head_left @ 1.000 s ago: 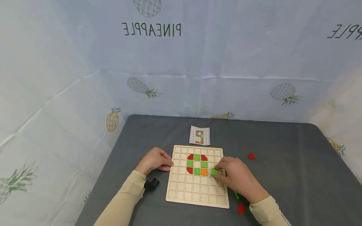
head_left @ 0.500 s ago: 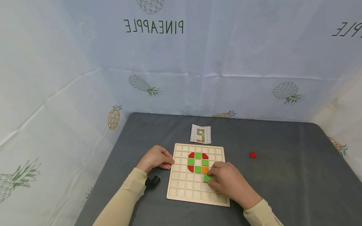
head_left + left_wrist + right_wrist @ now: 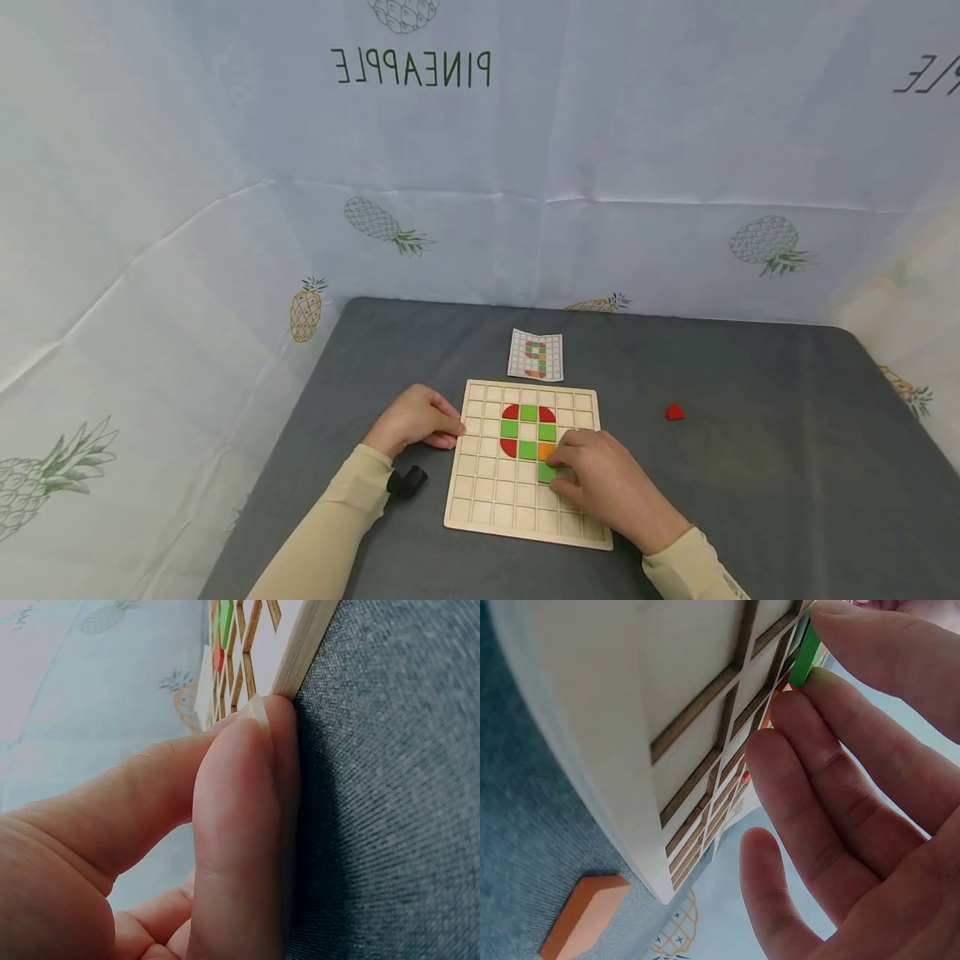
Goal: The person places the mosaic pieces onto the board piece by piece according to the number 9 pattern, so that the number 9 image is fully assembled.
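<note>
A wooden grid board [image 3: 491, 512] lies on the dark table, with red, green and orange tiles set in its upper middle. My right hand [image 3: 607, 483] is over the board's right part and pinches a green square tile [image 3: 547, 472] just below the orange tile [image 3: 547, 451]. In the right wrist view the green tile [image 3: 805, 656] stands tilted at the grid, between thumb and index finger; the other fingers are extended. My left hand [image 3: 416, 421] holds the board's left edge, with thumb and finger tips meeting at its side in the left wrist view.
Behind the board lies a white card [image 3: 556, 358] printed with a coloured grid pattern. A red piece [image 3: 675, 412] is on the table to the right. An orange-looking piece [image 3: 585, 915] lies beside the board in the right wrist view. Pineapple-print cloth [image 3: 450, 150] surrounds the table.
My right hand has carried the green tile left and toward me, from the board's right side to below the orange tile. My left hand stays at the board's edge.
</note>
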{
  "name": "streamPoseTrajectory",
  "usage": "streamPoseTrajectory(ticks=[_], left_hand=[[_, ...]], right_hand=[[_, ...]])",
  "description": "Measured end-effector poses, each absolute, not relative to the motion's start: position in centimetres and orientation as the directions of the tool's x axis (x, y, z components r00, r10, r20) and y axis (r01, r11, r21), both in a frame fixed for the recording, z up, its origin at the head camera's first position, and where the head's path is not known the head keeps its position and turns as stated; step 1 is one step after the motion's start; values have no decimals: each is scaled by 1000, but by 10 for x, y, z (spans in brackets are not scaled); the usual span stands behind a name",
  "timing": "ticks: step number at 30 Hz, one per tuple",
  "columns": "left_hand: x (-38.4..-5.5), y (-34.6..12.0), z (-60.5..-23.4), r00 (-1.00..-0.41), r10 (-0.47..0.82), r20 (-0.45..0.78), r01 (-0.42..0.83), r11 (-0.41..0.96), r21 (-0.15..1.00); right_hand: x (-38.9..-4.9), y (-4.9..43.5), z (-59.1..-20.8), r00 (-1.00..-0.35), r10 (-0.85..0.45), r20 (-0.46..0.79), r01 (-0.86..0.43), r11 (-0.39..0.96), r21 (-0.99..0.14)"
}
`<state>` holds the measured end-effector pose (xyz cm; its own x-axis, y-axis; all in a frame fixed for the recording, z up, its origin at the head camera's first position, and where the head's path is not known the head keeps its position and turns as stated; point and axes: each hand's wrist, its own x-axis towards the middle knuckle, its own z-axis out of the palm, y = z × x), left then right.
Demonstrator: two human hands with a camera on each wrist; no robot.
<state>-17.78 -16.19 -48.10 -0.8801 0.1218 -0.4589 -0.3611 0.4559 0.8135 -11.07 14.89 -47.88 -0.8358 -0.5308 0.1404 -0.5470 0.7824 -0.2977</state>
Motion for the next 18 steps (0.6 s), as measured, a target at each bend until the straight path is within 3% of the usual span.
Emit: streamPoseTrajectory(ticks=[18], left_hand=[[-179,-163,-481,-877,116,-467,-372,452,811]], right_hand=[[-113,148,-480,-826,-544,149,-562,771,-301]])
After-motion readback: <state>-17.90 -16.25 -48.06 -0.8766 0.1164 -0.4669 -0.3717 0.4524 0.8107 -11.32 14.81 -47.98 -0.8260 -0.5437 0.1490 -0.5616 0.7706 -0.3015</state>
